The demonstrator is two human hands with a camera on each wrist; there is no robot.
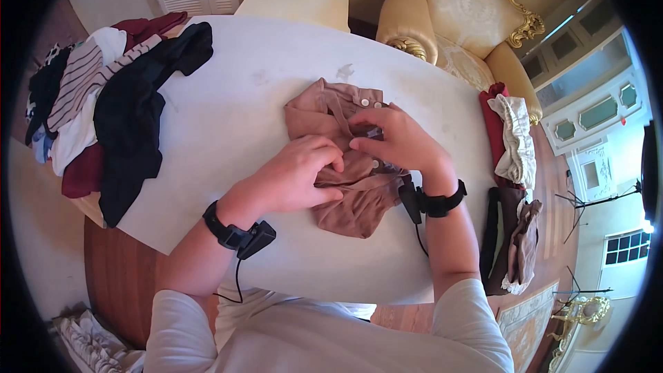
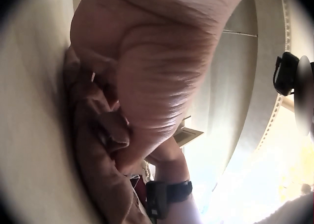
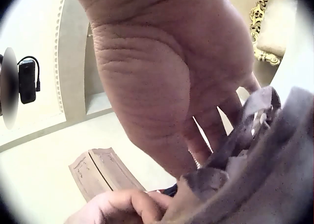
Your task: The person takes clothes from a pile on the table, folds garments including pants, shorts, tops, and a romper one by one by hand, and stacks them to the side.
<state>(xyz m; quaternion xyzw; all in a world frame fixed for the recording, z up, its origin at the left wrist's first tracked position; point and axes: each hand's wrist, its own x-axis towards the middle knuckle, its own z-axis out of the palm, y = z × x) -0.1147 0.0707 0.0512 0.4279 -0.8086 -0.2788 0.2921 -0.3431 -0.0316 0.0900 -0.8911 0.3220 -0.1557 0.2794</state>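
A crumpled brown garment [image 1: 356, 211] with pale buttons lies on the white table in front of me. My left hand [image 1: 293, 173] is at its left side, fingers bent into the cloth and thumb lower down on it. From the right, my right hand [image 1: 404, 139] reaches over the buttoned part, holding a fold between thumb and fingers. In the right wrist view, the cloth [image 3: 260, 170] rises in front of the fingers and covers their tips. In the left wrist view, folds of cloth [image 2: 98, 155] bunch beneath the thumb, and the other fingertips are mostly hidden.
A heap of clothes, with a black garment [image 1: 131, 110] on top, covers the white table's [image 1: 228, 62] left end. Folded clothes, including a cream one [image 1: 514, 138], line the right edge. A gilded armchair [image 1: 463, 14] and a pale chair [image 1: 297, 1] stand behind the table.
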